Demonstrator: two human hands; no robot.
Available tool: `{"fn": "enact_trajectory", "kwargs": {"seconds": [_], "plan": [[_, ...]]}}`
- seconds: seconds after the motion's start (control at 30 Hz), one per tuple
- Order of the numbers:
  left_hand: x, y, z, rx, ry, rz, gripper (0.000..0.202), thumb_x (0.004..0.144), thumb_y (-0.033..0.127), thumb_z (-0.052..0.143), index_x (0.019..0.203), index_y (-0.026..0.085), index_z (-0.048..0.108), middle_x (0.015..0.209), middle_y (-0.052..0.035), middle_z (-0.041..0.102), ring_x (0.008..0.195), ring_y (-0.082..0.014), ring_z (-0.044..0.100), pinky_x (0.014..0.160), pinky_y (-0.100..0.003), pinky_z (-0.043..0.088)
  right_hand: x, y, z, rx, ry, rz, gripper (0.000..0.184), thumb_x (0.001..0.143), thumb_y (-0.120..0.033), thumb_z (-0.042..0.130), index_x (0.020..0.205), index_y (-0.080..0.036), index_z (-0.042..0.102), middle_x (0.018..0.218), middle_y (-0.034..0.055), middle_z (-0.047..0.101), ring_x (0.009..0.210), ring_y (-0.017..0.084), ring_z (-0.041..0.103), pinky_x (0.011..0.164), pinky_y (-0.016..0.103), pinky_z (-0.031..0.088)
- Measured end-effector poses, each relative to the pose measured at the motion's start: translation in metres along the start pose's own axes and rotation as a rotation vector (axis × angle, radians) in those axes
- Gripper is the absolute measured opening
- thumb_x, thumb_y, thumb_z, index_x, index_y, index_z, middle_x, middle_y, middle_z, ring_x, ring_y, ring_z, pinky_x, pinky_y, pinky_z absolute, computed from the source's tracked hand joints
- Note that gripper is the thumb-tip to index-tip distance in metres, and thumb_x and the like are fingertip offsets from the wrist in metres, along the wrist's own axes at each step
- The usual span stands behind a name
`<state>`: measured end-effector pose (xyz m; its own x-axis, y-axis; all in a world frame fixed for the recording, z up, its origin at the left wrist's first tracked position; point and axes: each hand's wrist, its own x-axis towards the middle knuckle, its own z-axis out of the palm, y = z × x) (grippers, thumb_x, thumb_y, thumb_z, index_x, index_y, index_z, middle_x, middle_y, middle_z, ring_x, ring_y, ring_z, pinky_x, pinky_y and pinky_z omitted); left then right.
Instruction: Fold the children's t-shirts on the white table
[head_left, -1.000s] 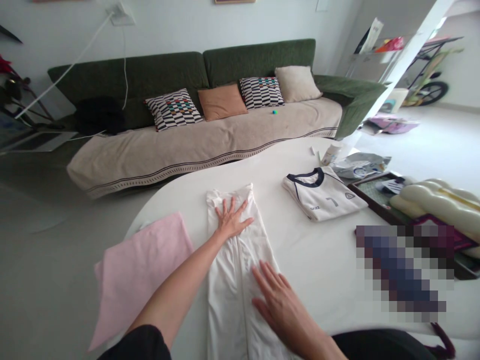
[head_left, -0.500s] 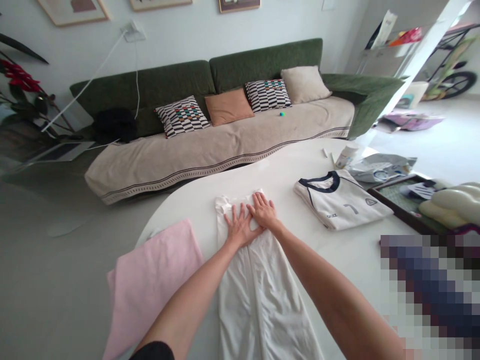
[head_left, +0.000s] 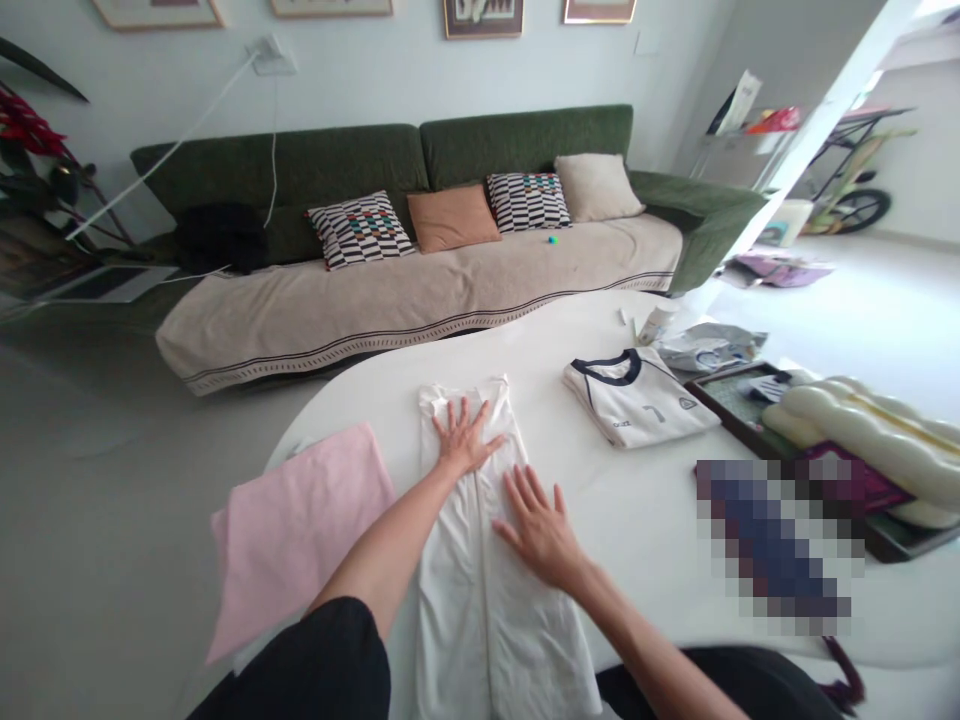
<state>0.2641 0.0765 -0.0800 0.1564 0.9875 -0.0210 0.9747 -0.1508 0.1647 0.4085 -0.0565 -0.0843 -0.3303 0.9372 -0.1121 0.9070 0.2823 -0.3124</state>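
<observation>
A long white garment (head_left: 457, 560) with a seam down its middle lies flat on the white table, its far end bunched slightly. My left hand (head_left: 463, 437) presses flat near that far end, fingers spread. Lower down, at the garment's right edge, my right hand (head_left: 541, 525) rests with its fingers stretched out and holds nothing. To the left, a pink folded cloth (head_left: 300, 520) lies over the table's edge. A folded white jersey (head_left: 637, 400) with a dark collar and a number 7 sits to the right.
The round white table (head_left: 360, 385) faces a green sofa (head_left: 360, 160) with several cushions. At the table's right are a dark tray (head_left: 750, 440), a cream puffy object (head_left: 862, 430), a silver packet (head_left: 709, 347) and a white bottle (head_left: 656, 324). A pixelated dark patch covers something nearer.
My right hand has moved from the garment's far end toward me, along its right side. My left hand stays near the far end. The view has shifted a little.
</observation>
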Motion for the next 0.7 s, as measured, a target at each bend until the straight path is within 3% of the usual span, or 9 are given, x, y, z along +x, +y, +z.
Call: {"fn": "enact_trajectory", "kwargs": {"seconds": [0.13, 0.23, 0.4, 0.53, 0.6, 0.7], "plan": [[-0.019, 0.019, -0.015, 0.081, 0.083, 0.005, 0.070, 0.079, 0.060, 0.033, 0.139, 0.026, 0.018, 0.145, -0.0110, 0.014, 0.132, -0.0347, -0.003, 0.096, -0.064, -0.003, -0.106, -0.019, 0.017, 0.023, -0.086, -0.073, 0.068, 0.084, -0.054, 0.030, 0.140, -0.023, 0.006, 0.146, 0.0032, 0.004, 0.133, 0.024, 0.000, 0.103, 0.053, 0.011], [-0.058, 0.035, -0.020, 0.069, 0.074, 0.034, 0.065, 0.083, 0.051, 0.034, 0.139, 0.023, 0.018, 0.145, -0.0139, 0.014, 0.133, -0.0316, 0.000, 0.098, -0.063, 0.005, -0.147, -0.023, 0.012, 0.028, -0.131, -0.082, 0.070, 0.083, -0.052, 0.034, 0.140, -0.024, 0.004, 0.146, 0.0037, 0.003, 0.133, 0.025, 0.000, 0.103, 0.053, 0.011], [-0.178, 0.033, -0.015, 0.020, 0.005, 0.223, 0.069, 0.082, 0.053, 0.036, 0.139, 0.022, 0.014, 0.146, -0.0116, 0.006, 0.133, -0.0312, 0.000, 0.098, -0.061, 0.013, -0.164, -0.015, 0.001, -0.036, -0.090, -0.124, 0.087, 0.073, -0.045, 0.051, 0.140, -0.022, 0.000, 0.146, 0.0049, -0.001, 0.133, 0.025, -0.003, 0.103, 0.053, 0.009], [-0.275, 0.013, -0.005, 0.003, -0.071, 0.262, 0.076, 0.079, 0.057, 0.038, 0.140, 0.021, 0.010, 0.146, -0.0117, 0.006, 0.132, -0.0320, 0.005, 0.099, -0.057, 0.018, -0.163, -0.009, 0.019, -0.164, 0.022, -0.168, 0.090, 0.068, -0.023, 0.055, 0.140, -0.021, 0.001, 0.146, 0.0061, 0.003, 0.133, 0.026, 0.001, 0.102, 0.053, 0.015], [-0.304, 0.005, 0.001, 0.032, -0.075, 0.282, 0.079, 0.076, 0.050, 0.049, 0.140, 0.023, 0.011, 0.146, -0.0099, 0.007, 0.132, -0.0317, 0.005, 0.100, -0.055, 0.019, -0.161, -0.008, 0.030, -0.248, 0.117, -0.168, 0.083, 0.070, -0.009, 0.046, 0.140, -0.023, 0.005, 0.146, 0.0057, 0.008, 0.133, 0.025, 0.006, 0.101, 0.053, 0.020], [-0.320, -0.001, 0.012, 0.068, 0.003, 0.272, 0.072, 0.077, 0.016, 0.048, 0.139, 0.028, 0.013, 0.146, -0.0042, 0.011, 0.133, -0.0259, 0.008, 0.102, -0.049, 0.021, -0.159, -0.006, 0.039, -0.330, 0.218, -0.193, 0.076, 0.073, 0.000, 0.035, 0.140, -0.025, 0.012, 0.145, 0.0056, 0.017, 0.132, 0.024, 0.014, 0.098, 0.052, 0.025]]}}
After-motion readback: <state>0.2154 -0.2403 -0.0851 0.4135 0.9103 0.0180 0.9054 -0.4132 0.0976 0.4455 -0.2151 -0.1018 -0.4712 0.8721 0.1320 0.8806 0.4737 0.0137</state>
